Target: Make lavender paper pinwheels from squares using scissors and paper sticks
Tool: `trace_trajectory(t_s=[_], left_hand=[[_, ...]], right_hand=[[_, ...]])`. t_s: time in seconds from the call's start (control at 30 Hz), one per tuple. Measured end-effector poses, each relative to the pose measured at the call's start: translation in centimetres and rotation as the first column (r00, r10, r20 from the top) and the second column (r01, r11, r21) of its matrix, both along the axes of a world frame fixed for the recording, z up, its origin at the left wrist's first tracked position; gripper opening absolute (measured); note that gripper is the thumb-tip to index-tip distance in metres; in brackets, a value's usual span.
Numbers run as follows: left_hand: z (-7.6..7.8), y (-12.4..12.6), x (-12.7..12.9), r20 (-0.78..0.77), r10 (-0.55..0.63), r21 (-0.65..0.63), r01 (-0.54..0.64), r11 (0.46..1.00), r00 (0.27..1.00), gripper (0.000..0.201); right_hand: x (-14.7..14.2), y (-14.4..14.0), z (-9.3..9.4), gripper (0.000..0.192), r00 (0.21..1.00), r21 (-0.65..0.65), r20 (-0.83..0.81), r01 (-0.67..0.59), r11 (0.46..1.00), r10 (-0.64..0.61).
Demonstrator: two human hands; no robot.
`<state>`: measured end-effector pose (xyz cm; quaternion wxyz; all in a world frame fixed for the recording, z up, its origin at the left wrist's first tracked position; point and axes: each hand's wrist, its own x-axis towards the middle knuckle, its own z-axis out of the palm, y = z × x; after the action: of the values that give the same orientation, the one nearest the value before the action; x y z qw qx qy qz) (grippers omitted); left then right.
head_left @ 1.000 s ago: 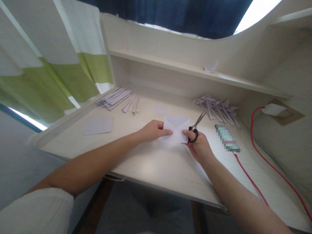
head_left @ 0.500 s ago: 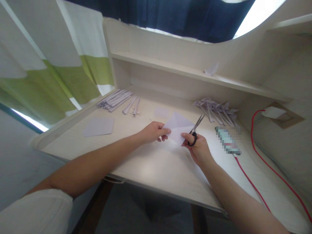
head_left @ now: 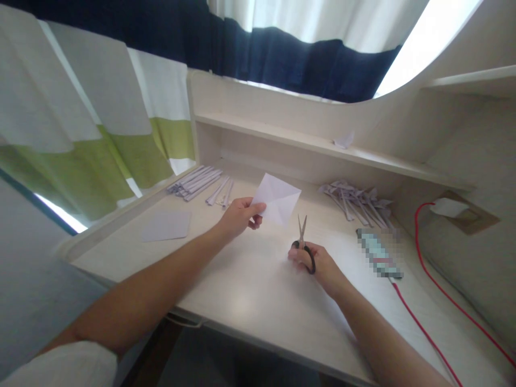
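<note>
Two bare hands work above the pale desk (head_left: 250,290) at the centre of the frame; the left hand (head_left: 238,216) is raised just left of centre, thumb and fingers pinching the left corner of a white creased paper square (head_left: 278,198), which hangs tilted in the air, clear of the desk surface; the right hand (head_left: 314,263) rests lower, right of centre, its fingers closed through the black loops of a pair of scissors (head_left: 303,243), whose blades point upward toward the paper with only a narrow gap between them; the blade tips sit just below the paper's lower corner, apart from it; a flat grey sheet (head_left: 166,225) lies on the desk at the left; a bundle of folded paper strips (head_left: 195,181) lies at the upper left of the desk, with a few loose strips (head_left: 220,191) beside it; a heap of folded paper pieces (head_left: 357,199) sits at the upper right; a blurred phone (head_left: 379,253) lies to the right of the right hand, with a red cable (head_left: 439,290) running past it along the right edge; a small paper scrap (head_left: 343,141) rests on the shelf (head_left: 290,137) above.
</note>
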<state>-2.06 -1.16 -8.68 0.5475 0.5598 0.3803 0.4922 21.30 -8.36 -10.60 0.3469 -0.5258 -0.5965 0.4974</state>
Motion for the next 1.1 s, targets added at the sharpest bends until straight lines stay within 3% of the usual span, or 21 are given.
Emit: trace_trajectory(t_s=[0.13, 0.43, 1.1], left_hand=[[0.0, 0.1, -0.2, 0.000, 0.054, 0.049, -0.054, 0.997, 0.999, 0.035], [0.2, -1.2, 0.6, -0.110, 0.040, 0.166, -0.021, 0.986, 0.993, 0.037], [-0.4, -1.2, 1.0, -0.144, 0.018, 0.158, 0.005, 0.987, 0.989, 0.037]], right_hand=[[-0.1, -0.4, 0.4, 0.028, 0.984, -0.022, 0.132, -0.116, 0.993, 0.118], [-0.2, -1.0, 0.8, 0.033, 0.968, -0.087, 0.136, -0.201, 0.976, 0.211], [-0.2, -0.8, 0.6, 0.042, 0.968, -0.041, 0.168, -0.185, 0.982, 0.189]])
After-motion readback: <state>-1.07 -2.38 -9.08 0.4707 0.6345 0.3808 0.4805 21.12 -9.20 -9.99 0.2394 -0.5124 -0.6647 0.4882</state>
